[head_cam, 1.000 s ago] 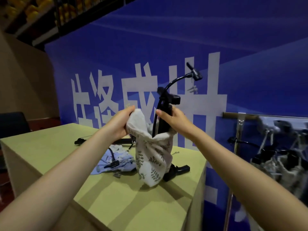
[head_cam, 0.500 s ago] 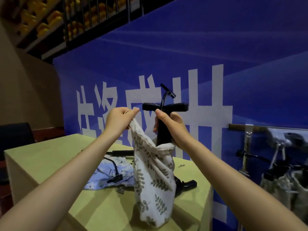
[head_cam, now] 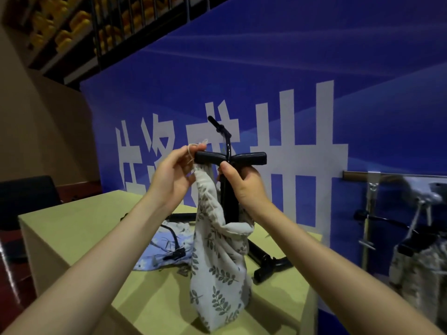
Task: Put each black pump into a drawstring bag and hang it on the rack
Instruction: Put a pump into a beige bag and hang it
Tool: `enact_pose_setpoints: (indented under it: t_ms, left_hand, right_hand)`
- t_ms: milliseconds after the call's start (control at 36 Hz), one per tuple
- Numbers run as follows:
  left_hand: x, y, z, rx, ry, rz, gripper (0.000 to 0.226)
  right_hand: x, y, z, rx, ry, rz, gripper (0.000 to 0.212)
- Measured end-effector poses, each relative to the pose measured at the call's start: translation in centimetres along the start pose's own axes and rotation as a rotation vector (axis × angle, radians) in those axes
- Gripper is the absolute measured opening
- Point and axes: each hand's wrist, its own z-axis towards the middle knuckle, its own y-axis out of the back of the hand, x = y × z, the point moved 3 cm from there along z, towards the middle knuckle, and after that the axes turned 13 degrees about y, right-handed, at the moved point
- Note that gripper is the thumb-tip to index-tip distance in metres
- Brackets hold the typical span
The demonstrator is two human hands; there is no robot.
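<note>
Blue banner (head_cam: 266,56), dark chair (head_cam: 26,199), yellow-stocked shelves (head_cam: 72,22).

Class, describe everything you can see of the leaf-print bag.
The bag is pale cloth printed with grey-green leaf sprigs. It hangs upright above the table, its mouth open and slack. A black pump stands in it, T-handle and hose sticking out. The left hand pinches its cord at the rim; the right hand grips the pump.

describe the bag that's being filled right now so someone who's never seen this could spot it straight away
Start at the yellow-green table before the blue banner. Above its near right end, the left hand pinches the drawstring and the right hand grips a black pump. The bag hangs between them: white with grey leaf sprigs, unlike the flat blue bag behind it.
</note>
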Motion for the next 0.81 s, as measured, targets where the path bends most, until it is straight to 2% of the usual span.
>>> enact_pose_setpoints:
  t_ms: [56, 167, 250, 361, 444, 528, 583, 639, 722, 806]
  left_hand:
    - [0.0, 0.2, -0.1, 0.000, -0.003, 0.046, 0.031]
    - [-0.4, 0.2, -0.4, 0.006, -0.032, 0.177, 0.035]
    - [-0.3, -0.2, -0.6, 0.034, -0.007, 0.268, 0.029]
    - [-0.2, -0.3, -0.3, -0.015, -0.014, 0.236, 0.026]
    - [-0.1, 0.3, 0.0, -0.101, -0.036, 0.212, 0.026]
    - [0.0, 0.8, 0.0, -0.156, -0.056, 0.208, 0.025]
    - [0.1, 1.0, 0.1, -0.203, -0.066, 0.219, 0.023]
    - [0.1, 1.0, 0.3, -0.253, -0.068, 0.231, 0.023]
    - [0.5, 1.3, 0.6, -0.316, -0.057, 0.231, 0.023]
    - [0.7, 1.2, 0.7, -0.338, -0.069, 0.292, 0.022]
  right_hand:
    - [0.0, -0.2, 0.0, -0.004, -0.010, 0.021, 0.022]
    - [0.2, -0.7, 0.2, 0.049, -0.014, 0.010, 0.021]
    - [0.3, -1.0, 0.4, 0.108, -0.014, -0.047, 0.021]
    - [-0.1, -0.8, 0.3, 0.171, -0.055, -0.088, 0.041]
    - [-1.2, 0.0, -0.2, 0.185, -0.136, -0.073, 0.048]
    - [-3.3, 1.8, -0.8, 0.214, -0.243, -0.218, 0.050]
    - [-4.3, 3.0, -1.6, 0.322, -0.424, -0.318, 0.060]
    - [-4.7, 4.0, -2.5, 0.499, -0.596, -0.342, 0.066]
    - [-5.0, 5.1, -3.5, 0.653, -0.705, -0.254, 0.061]
    - [-5.3, 5.5, -3.9, 0.586, -0.683, -0.113, 0.045]
